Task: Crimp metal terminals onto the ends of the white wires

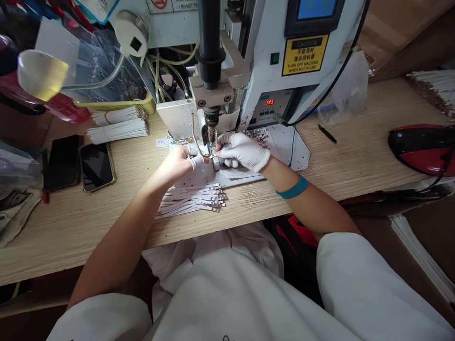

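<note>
Both my hands meet under the head of a bench machine (pixel 213 71) at the middle of the table. My left hand (pixel 179 161), bare but with white finger cots, pinches something small right below the machine's tip. My right hand (pixel 245 150), in a white glove, has its fingers closed at the same spot, against a small metal part (pixel 215 163). What the fingers hold is too small to name. A loose pile of white strips with red-marked ends (pixel 194 199) lies on the table just in front of my left forearm.
Two phones (pixel 80 166) lie at the left. Bundles of white strips (pixel 117 124) sit behind them, and more at the far right (pixel 435 87). A red-and-black object (pixel 423 147) rests at the right edge. A black pen (pixel 327 133) lies near the machine's cable.
</note>
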`<state>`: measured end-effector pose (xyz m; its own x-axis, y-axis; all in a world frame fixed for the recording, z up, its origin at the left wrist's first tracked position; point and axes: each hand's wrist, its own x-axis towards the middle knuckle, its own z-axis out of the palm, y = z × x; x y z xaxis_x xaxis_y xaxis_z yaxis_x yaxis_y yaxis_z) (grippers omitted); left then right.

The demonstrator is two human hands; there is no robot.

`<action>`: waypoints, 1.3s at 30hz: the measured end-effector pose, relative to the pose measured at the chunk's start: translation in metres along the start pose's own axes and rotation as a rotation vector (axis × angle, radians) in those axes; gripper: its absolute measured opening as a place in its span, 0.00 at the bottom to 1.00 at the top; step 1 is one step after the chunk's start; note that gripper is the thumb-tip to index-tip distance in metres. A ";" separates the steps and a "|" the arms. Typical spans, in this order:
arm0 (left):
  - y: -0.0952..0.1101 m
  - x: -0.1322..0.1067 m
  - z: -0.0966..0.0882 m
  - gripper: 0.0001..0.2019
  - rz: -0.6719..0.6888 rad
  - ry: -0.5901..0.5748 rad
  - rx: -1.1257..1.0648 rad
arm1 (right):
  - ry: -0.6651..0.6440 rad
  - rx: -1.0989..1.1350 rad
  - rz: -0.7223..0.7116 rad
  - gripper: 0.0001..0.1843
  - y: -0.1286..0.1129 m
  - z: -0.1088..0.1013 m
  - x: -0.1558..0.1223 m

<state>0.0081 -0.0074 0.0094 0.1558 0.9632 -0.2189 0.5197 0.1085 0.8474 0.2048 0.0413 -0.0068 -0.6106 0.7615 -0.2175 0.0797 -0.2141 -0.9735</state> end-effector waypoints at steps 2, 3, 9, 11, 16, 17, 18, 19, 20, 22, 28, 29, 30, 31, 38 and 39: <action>0.000 0.000 0.001 0.11 -0.026 0.005 -0.013 | -0.011 0.013 -0.003 0.08 0.000 0.000 0.000; -0.001 0.001 0.002 0.11 -0.035 0.005 -0.033 | -0.014 0.019 -0.002 0.08 0.001 0.000 0.000; -0.010 0.007 0.005 0.08 -0.072 -0.027 -0.181 | -0.018 0.068 -0.013 0.08 0.002 0.000 0.000; -0.012 0.007 0.005 0.07 -0.074 -0.030 -0.195 | -0.009 0.084 -0.004 0.09 0.001 0.001 -0.001; -0.011 0.007 0.004 0.10 -0.066 -0.036 -0.185 | 0.024 0.087 0.051 0.09 -0.004 0.004 -0.004; -0.010 0.007 0.004 0.10 -0.063 -0.039 -0.181 | 0.022 0.085 0.049 0.09 -0.005 0.004 -0.004; -0.010 0.007 0.004 0.11 -0.061 -0.043 -0.181 | 0.020 0.083 0.043 0.09 -0.005 0.004 -0.004; -0.009 0.007 0.004 0.11 -0.060 -0.046 -0.185 | 0.018 0.080 0.035 0.09 -0.006 0.004 -0.004; -0.009 0.007 0.004 0.11 -0.058 -0.046 -0.189 | 0.015 0.078 0.030 0.09 -0.006 0.004 -0.004; -0.008 0.007 0.003 0.11 -0.060 -0.045 -0.195 | 0.013 0.080 0.030 0.09 -0.005 0.004 -0.004; -0.008 0.008 0.002 0.11 -0.058 -0.048 -0.181 | 0.014 0.085 0.030 0.09 -0.005 0.003 -0.005; -0.009 0.008 0.002 0.11 -0.056 -0.050 -0.175 | 0.012 0.082 0.026 0.09 -0.005 0.003 -0.004; -0.010 0.009 0.002 0.11 -0.052 -0.053 -0.168 | 0.009 0.082 0.024 0.09 -0.005 0.003 -0.004; -0.011 0.009 0.002 0.11 -0.049 -0.058 -0.162 | 0.006 0.084 0.023 0.09 -0.005 0.004 -0.004; 0.003 0.000 -0.007 0.13 -0.031 -0.034 0.016 | -0.026 -0.003 0.029 0.07 -0.007 -0.004 -0.006; 0.007 -0.005 -0.011 0.14 -0.009 -0.035 0.111 | -0.051 -0.032 0.031 0.06 -0.008 -0.008 -0.007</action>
<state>0.0019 -0.0084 0.0215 0.1789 0.9530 -0.2445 0.6105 0.0873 0.7872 0.2144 0.0422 0.0023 -0.6468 0.7225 -0.2441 0.1232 -0.2168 -0.9684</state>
